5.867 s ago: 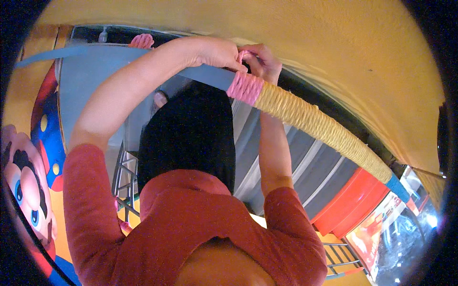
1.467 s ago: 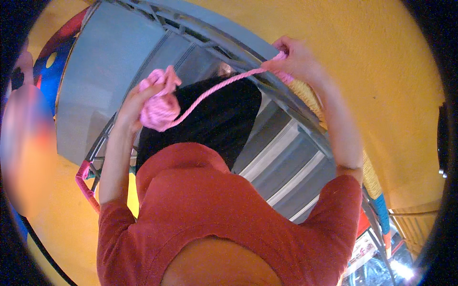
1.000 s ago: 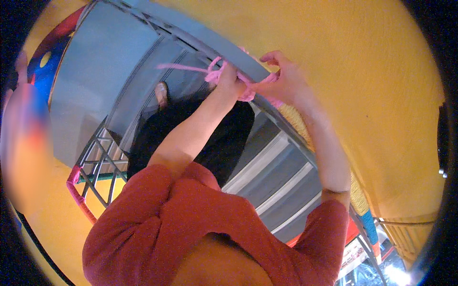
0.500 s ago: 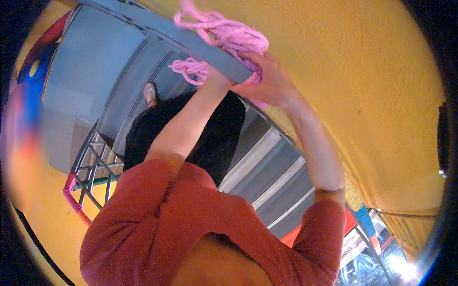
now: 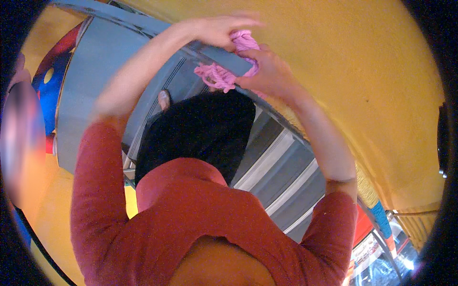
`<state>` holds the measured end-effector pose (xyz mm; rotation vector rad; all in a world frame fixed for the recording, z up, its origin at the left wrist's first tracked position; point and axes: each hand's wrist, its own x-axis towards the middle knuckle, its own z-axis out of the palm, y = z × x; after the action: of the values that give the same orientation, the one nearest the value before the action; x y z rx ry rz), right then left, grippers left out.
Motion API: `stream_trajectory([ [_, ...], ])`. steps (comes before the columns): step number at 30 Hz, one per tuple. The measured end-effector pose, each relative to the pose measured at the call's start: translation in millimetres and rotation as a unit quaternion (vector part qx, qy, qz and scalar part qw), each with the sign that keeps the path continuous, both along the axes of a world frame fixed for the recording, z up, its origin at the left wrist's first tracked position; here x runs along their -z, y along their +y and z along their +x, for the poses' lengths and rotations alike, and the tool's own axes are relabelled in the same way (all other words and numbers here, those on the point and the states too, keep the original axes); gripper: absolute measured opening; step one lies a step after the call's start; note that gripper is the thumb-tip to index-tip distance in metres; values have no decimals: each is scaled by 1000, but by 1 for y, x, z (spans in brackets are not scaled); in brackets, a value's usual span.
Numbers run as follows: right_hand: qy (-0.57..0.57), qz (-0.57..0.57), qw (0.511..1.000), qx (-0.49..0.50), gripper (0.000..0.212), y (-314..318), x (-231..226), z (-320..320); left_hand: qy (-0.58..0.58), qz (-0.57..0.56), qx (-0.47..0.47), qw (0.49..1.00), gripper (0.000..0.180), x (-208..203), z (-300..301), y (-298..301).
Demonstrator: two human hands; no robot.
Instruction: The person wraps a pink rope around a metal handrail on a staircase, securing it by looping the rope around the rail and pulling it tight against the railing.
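A thick pink yarn [image 5: 245, 41] loops over a blue-grey metal rail [image 5: 202, 51] in front of me, and a bunched part of it hangs on the near side. My right hand [image 5: 271, 71] is closed around the rail's right part, pressing the yarn where it crosses. Reaching over the top of the rail, my left hand [image 5: 222, 31] is at the yarn's upper end; its fingers are blurred by motion and partly stretched out, so its grip is unclear. The far side of the rail under the yarn is hidden.
A yellow wall [image 5: 362, 100] rises just beyond the rail. Below are grey ridged steps [image 5: 269, 159] and my dark-clad leg [image 5: 200, 128]. Yellow and blue yarn wraps the rail lower right [image 5: 377, 214]. A colourful painted panel [image 5: 50, 90] stands at left.
My left hand has come from beneath the rail up and over its top. The large pink bundle beyond the rail has shrunk from view, while more yarn bunches on the near side. The right hand keeps its hold.
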<state>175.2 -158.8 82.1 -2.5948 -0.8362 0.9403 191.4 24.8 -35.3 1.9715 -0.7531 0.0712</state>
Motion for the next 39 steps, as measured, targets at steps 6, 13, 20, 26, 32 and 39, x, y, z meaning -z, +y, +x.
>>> stream_trajectory([
  [6, -11, 74, 997, 1, 60, -10, 20, -1, 452, -92, 214, 861, 50, 24, 19, -18],
  [13, -65, 57, 996, -25, 90, -2, 22, -3, 282, -434, -177, 837, 15, -6, -17, 80],
  [20, 37, -12, 998, 48, 94, 8, -2, -7, 111, -457, -491, 733, 45, -158, -219, 238],
  [26, 39, -45, 998, 4, 79, 8, 6, -4, -39, -335, -732, 591, 45, -170, -406, 253],
  [32, 33, -22, 999, -6, 76, 2, 18, 1, 77, -298, -839, 449, 34, -52, -650, 328],
  [39, 60, -72, 995, 20, 72, 7, 10, -1, 313, 126, -840, 425, 30, 23, -588, 255],
])
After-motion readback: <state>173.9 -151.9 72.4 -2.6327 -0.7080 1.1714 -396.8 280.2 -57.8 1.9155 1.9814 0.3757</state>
